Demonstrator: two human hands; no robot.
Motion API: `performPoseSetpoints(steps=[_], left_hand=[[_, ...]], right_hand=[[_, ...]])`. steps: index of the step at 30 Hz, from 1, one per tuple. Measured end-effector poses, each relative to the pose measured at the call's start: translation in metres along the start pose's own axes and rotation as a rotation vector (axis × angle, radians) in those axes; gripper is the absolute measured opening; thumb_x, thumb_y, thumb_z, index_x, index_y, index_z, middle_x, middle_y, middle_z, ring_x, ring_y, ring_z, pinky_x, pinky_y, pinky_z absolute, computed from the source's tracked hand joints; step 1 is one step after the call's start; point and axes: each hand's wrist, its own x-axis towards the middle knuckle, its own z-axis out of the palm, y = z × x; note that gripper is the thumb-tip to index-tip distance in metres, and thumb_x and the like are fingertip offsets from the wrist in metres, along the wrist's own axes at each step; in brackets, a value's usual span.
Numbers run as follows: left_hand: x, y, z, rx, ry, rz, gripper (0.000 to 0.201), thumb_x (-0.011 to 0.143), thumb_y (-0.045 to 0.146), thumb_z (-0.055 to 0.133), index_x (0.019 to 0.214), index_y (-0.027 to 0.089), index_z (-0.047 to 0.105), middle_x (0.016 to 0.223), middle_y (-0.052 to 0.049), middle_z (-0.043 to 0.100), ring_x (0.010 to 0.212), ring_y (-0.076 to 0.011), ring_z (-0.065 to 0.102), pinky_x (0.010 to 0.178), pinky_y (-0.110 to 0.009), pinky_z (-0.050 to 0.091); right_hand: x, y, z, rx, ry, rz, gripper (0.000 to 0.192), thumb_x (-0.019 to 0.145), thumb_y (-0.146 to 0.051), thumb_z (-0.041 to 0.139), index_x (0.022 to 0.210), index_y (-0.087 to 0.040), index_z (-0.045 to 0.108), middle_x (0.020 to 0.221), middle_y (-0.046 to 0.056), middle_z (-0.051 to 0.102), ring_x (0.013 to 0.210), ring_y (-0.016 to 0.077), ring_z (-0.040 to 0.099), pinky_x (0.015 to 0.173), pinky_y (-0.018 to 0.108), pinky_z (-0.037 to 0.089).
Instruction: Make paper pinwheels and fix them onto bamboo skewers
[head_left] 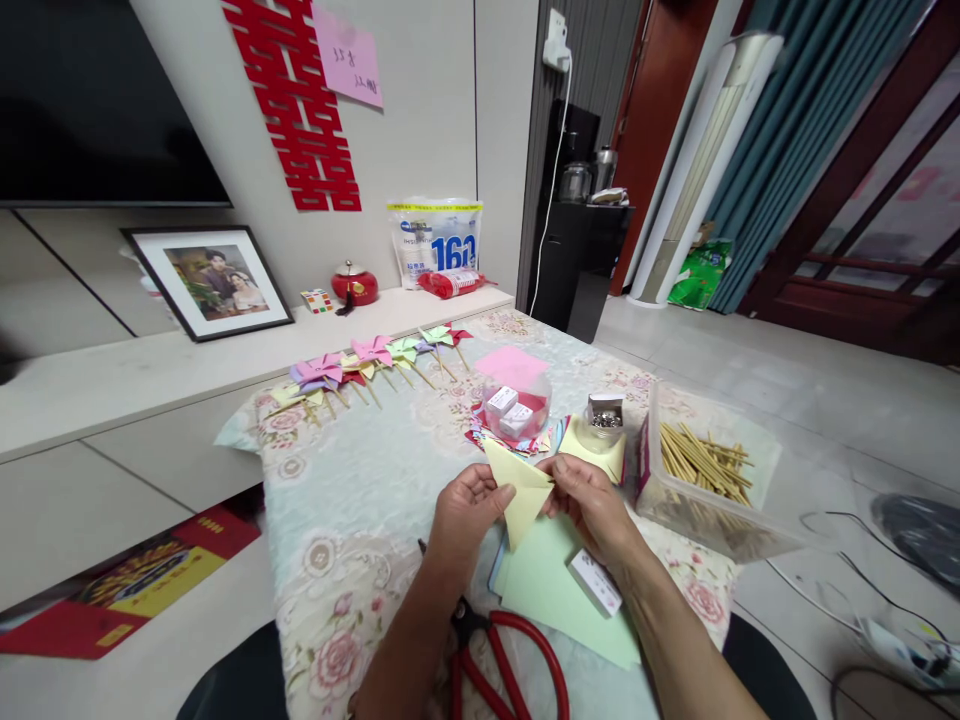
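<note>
Left hand [469, 505] and right hand [589, 500] each pinch one side of a pale yellow folded paper triangle [520, 492], held just above the floral tablecloth [352, 500] — over a stack of light green paper sheets [555, 590]. Red-handled scissors [499, 655] lie beneath the left forearm. Beyond — a row of coloured paper pinwheels on sticks [367, 365]; to the right, a clear plastic box of wooden sticks [701, 465].

Pale wall [420, 120], red paper cutout [296, 110]; framed photo [210, 280] on low cabinet [112, 390]. Teal curtains [795, 130], grey tiled floor [787, 370], floral-clothed bench [352, 500].
</note>
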Motion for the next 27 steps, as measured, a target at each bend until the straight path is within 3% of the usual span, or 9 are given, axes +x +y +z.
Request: performPoseSetpoints(steps=[6,15,21,27], left_hand=[[-0.0013,-0.0008,-0.0030,-0.064,-0.078,-0.042,0.040,0.066,0.026,0.085,0.099,0.013,0.065,0.081,-0.006,0.074,0.071,-0.0161,0.066,0.071,-0.028,0.051],[-0.0025,-0.0012,-0.0016,-0.062,-0.123,-0.080,0.037,0.066,0.027,0.085,0.095,0.013,0.066,0.081,-0.007,0.074,0.067,-0.0151,0.065,0.070,-0.029,0.051],[-0.0047,0.0036,0.0014,-0.077,-0.118,-0.096,0.037,0.064,0.029,0.086,0.092,0.014,0.067,0.079,-0.006,0.075,0.068,-0.0163,0.068,0.069,-0.028,0.051],[-0.0039,0.0016,0.0012,-0.016,-0.109,-0.105,0.041,0.060,0.032,0.089,0.090,0.014,0.066,0.074,-0.004,0.074,0.064,-0.0156,0.067,0.065,-0.027,0.050]], right_hand=[[-0.0011,-0.0034,0.0006,0.060,-0.029,0.006,0.039,0.078,-0.053,0.075,0.086,-0.015,0.077,0.070,0.002,0.067,0.056,0.0097,0.054,0.053,0.019,0.042],[-0.0044,-0.0040,0.0009,0.110,0.003,0.075,0.031,0.073,-0.041,0.081,0.092,-0.017,0.076,0.073,0.001,0.068,0.061,0.0112,0.056,0.057,0.022,0.042],[-0.0038,-0.0017,-0.0010,0.109,0.027,0.111,0.034,0.067,-0.028,0.084,0.098,-0.018,0.073,0.069,-0.001,0.069,0.058,0.0110,0.057,0.057,0.022,0.042],[-0.0043,-0.0001,0.0004,0.074,-0.080,0.082,0.047,0.065,-0.017,0.084,0.109,-0.020,0.070,0.081,0.001,0.074,0.066,0.0137,0.065,0.061,0.023,0.047]])
